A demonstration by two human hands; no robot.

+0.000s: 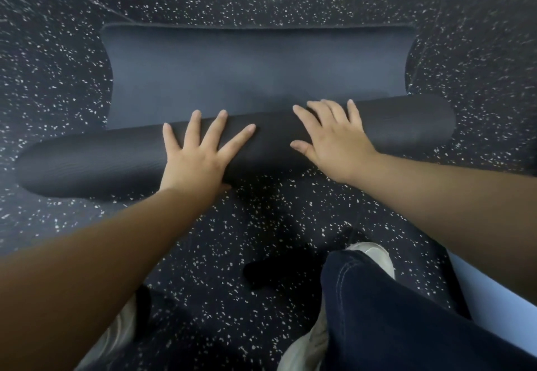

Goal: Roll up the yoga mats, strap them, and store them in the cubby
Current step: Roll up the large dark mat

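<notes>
**Yoga mat, part-rolled, both hands on the roll**

While some of its length lies flat toward 12 o'clock, the yoga mat (255, 71) counts as unfinished: the rolled part (116, 161) crosses the middle of the head view from 9 o'clock to 3 o'clock, on the speckled floor (290, 225).

- Left hand (194, 155): palm flat on the roll just left of centre, fingers straight and spread wide, gripping nothing. Thumb tucked at the near underside.
- Right hand (334, 138): palm flat just right of centre, fingers straight and closer together, reaching over the crest; thumb out toward 9 o'clock. Grips nothing.
- Purpose, as judged: two palms set apart push the roll evenly, keeping its ends square.
- Arms: both extended forward, converging on the roll.
- Shoes (374, 257) and trouser leg (377, 312): at 6 o'clock.
- Strap, cubby: not seen.
</notes>
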